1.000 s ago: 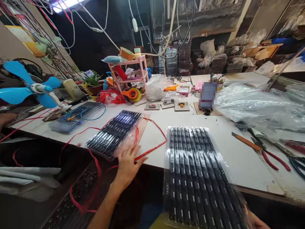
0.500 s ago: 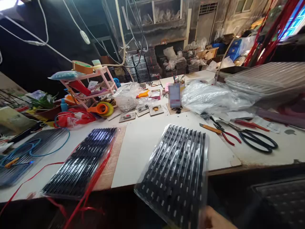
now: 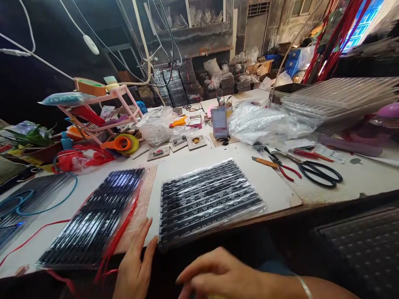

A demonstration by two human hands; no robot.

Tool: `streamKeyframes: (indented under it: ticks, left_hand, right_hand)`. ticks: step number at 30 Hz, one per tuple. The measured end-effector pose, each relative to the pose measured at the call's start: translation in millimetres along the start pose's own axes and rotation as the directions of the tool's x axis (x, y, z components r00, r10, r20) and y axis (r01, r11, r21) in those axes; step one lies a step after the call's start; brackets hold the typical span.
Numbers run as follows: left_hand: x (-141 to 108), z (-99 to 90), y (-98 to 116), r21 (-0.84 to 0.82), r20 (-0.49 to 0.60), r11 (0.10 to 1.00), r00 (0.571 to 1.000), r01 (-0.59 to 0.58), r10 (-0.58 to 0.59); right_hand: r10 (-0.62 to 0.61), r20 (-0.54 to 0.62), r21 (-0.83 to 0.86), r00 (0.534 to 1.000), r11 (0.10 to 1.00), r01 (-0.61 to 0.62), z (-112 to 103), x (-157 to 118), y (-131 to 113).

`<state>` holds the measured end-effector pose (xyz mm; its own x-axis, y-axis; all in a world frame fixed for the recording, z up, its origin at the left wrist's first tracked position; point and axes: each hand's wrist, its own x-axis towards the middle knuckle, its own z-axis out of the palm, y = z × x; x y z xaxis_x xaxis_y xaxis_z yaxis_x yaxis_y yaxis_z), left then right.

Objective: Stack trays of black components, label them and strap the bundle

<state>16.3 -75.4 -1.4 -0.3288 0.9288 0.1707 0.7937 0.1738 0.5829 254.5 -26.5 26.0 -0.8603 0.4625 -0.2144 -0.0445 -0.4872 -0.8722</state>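
A clear plastic tray filled with rows of black parts (image 3: 207, 197) lies flat on the white board at the table's front edge. My left hand (image 3: 135, 259) is beside its near left corner, fingers stretched out; the thumb or index tip is close to the tray, and I cannot tell whether it touches. Below the tray's front edge, my right hand (image 3: 221, 274) is apart from it, with fingers loosely bent and no held object visible. To the left lies a second tray of long black strips (image 3: 96, 220), with red ribbon (image 3: 124, 222) along its side.
Scissors (image 3: 321, 172), red-handled pliers (image 3: 288, 172) and a cutter (image 3: 264, 162) lie at the right. Behind are plastic bags (image 3: 268, 122), a pink rack (image 3: 99, 104) and tape rolls (image 3: 123, 143). A blue cable (image 3: 67, 195) curls at the left. Another dark tray (image 3: 361, 245) is at the lower right.
The tray of black parts, earlier held tilted at its near right corner, has turned and now lies flat on the board. The hand has let go, and both hands are now in view.
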Motion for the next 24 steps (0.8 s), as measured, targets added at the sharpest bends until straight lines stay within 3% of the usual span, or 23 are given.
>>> streamKeyframes:
  ticks: [1,2,3,4,5,6,8,11,14,16,21,24]
  left_hand:
    - [11,12.3,5,-0.025,0.038,1.0,0.999,0.001,0.0]
    - [21,23.3,8,-0.032,0.072,0.999,0.997,0.004,-0.002]
    - [31,32.8,10,-0.028,0.092,1.0,0.996,0.004,-0.001]
    - [41,40.8,10,-0.019,0.102,1.0,0.995,-0.004,0.005]
    - [50,47.3,9,-0.005,0.102,1.0,0.995,-0.013,0.014]
    - [59,52.3,8,0.013,0.096,1.0,0.995,-0.023,0.022]
    - [74,58.2,6,0.038,0.099,0.999,0.995,-0.035,0.031]
    - [85,59.0,5,0.022,0.136,1.0,0.991,-0.013,0.01]
    - [81,55.3,6,-0.033,0.128,0.999,0.992,0.006,-0.002]
    - [74,52.6,7,-0.081,0.116,0.996,0.993,0.028,-0.018]
    - [64,44.5,22,-0.3,0.069,0.945,0.991,0.133,-0.118]
    - [62,34.4,37,-0.437,-0.042,0.893,0.989,0.108,-0.14]
  right_hand:
    - [-0.153,-0.114,-0.254,0.982,0.96,0.12,-17,-17,-17]
    - [-0.333,-0.236,-0.533,0.913,0.83,0.165,-36,-31,-33]
    - [-0.497,-0.323,-0.735,0.805,0.667,0.117,-58,-42,-45]
    - [-0.593,-0.363,-0.856,0.719,0.517,-0.005,-81,-48,-52]
    - [-0.633,-0.384,-0.908,0.672,0.392,-0.15,-103,-51,-55]
    - [-0.639,-0.386,-0.922,0.665,0.284,-0.263,-124,-51,-54]
    - [-0.611,-0.36,-0.921,0.705,0.113,-0.373,-154,-45,-41]
    - [-0.63,-0.31,-0.91,0.712,-0.019,-0.413,-170,-35,-15]
    - [-0.681,-0.293,-0.904,0.671,-0.031,-0.427,-166,-33,-1]
    - [-0.701,-0.309,-0.907,0.643,0.014,-0.421,-164,-33,1]
    - [-0.682,-0.454,-0.888,0.573,0.294,-0.354,-157,-31,-8]
    - [-0.671,-0.509,-0.86,0.54,0.431,-0.275,-144,-35,-23]
